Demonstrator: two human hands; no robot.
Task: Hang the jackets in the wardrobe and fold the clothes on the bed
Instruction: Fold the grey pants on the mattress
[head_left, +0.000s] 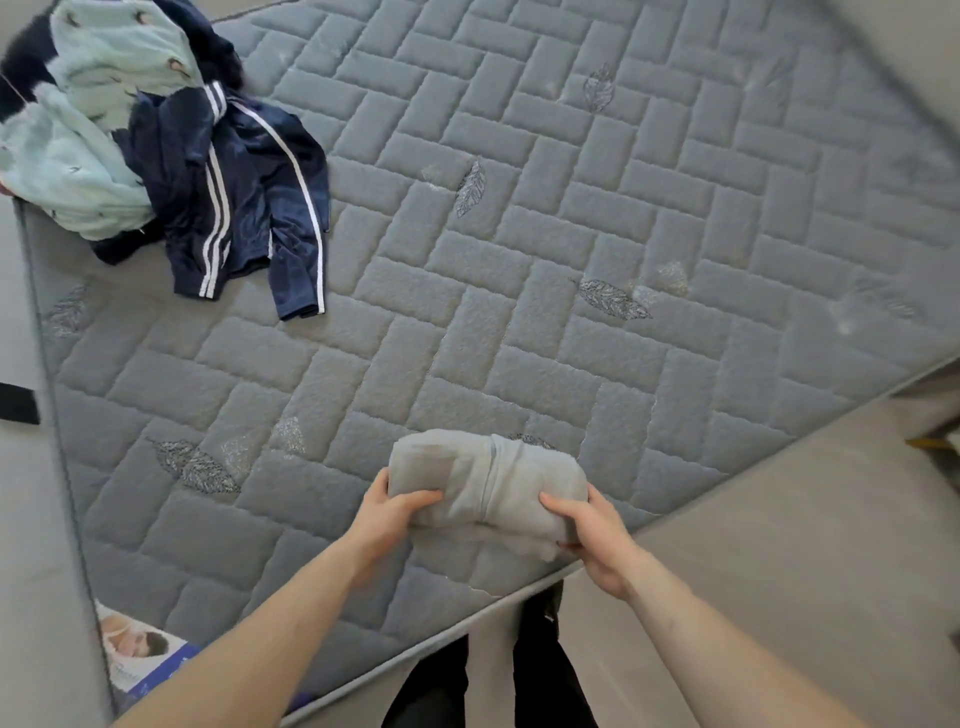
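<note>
Fingers (415, 501) of the left hand (387, 519) and right hand (592, 535) are pinching opposite ends of the folded grey garment (488, 486) at the bed's (519, 260) near edge. Risk: the bundle is likely springing open on release. Beyond, the navy striped jacket (244, 208) and mint fleece (88, 145) are lying heaped, unfolded.

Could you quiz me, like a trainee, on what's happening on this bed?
1. True or false: the grey folded garment lies at the mattress edge nearest the person.
2. Which hands grip it? A) left hand only B) right hand only C) both
3. Name the colour of the white-striped jacket in the unfolded pile.

Key: 1 true; 2 C; 3 navy blue.
</note>
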